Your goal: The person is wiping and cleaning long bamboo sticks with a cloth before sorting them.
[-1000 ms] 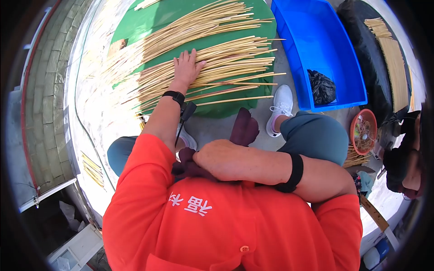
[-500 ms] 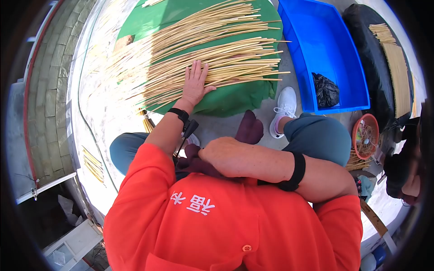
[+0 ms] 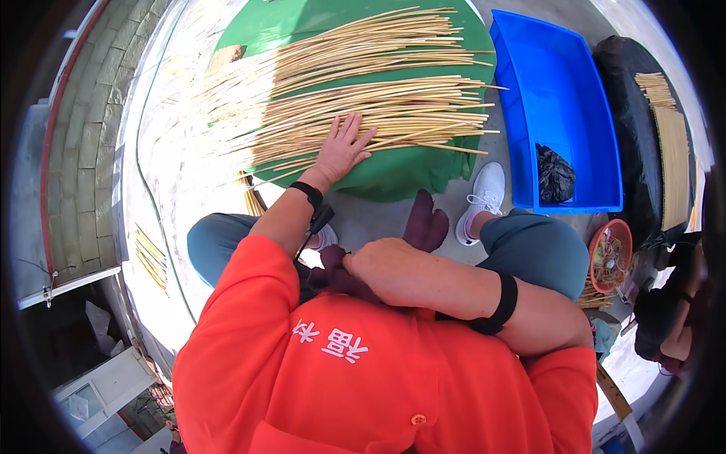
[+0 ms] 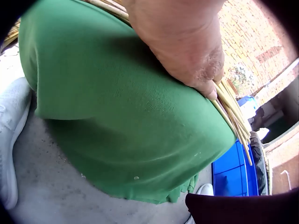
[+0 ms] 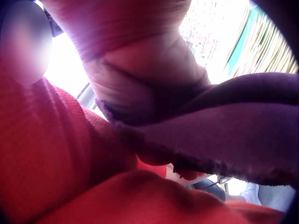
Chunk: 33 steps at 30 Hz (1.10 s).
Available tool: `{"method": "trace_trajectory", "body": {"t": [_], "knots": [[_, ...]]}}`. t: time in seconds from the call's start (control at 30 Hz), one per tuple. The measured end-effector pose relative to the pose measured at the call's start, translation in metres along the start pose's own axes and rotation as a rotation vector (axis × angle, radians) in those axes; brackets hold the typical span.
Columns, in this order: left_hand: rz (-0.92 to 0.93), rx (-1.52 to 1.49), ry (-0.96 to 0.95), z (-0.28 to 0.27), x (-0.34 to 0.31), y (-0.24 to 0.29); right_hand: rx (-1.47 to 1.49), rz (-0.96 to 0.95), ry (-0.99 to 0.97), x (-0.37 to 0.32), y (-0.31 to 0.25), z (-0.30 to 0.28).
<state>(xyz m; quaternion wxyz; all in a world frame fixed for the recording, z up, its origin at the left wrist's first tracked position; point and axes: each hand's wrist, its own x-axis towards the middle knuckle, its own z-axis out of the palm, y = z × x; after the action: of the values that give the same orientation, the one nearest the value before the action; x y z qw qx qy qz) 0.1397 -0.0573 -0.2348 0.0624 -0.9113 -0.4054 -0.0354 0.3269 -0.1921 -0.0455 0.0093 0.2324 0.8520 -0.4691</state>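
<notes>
Long thin straw-coloured sticks (image 3: 408,106) lie side by side in two bands on a round surface covered with green cloth (image 3: 386,178). My left hand (image 3: 344,148) rests on the nearer band with its fingers extended and thumb apart. In the left wrist view, the thumb side of the left hand (image 4: 182,42) is at the cloth's edge, beside the stick ends (image 4: 233,112). My right hand (image 3: 378,265), held in front of the chest, grips a dark purple cloth (image 3: 427,223). The right wrist view shows this purple cloth (image 5: 233,130) bunched at the hand, its fingertips mostly hidden.
A blue tub (image 3: 563,98) with a black plastic bag (image 3: 554,174) stands to the right. Beyond it are bundled sticks (image 3: 671,166) on a black-covered surface (image 3: 631,113). An orange basin (image 3: 611,257) of scraps sits near the right knee. More sticks (image 3: 151,257) lie at left.
The left hand has moved along the nearer band toward its near edge, and the loose sticks there lie closer together. The right hand keeps its grip on the purple cloth. The head view has shifted slightly.
</notes>
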Motion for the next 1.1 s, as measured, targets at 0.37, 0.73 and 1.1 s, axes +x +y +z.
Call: {"method": "trace_trajectory", "body": {"t": [0.37, 0.73, 1.1], "knots": [[0.102, 0.058, 0.120, 0.008, 0.021, 0.018, -0.017, 0.005, -0.035, 0.006, -0.001, 0.002], [-0.020, -0.016, 0.081, 0.004, -0.001, 0.027, -0.021, -0.009, -0.011, 0.005, -0.003, 0.002], [-0.166, -0.209, 0.276, -0.022, 0.019, -0.007, -0.018, 0.000, -0.032, 0.006, -0.005, 0.001]]}}
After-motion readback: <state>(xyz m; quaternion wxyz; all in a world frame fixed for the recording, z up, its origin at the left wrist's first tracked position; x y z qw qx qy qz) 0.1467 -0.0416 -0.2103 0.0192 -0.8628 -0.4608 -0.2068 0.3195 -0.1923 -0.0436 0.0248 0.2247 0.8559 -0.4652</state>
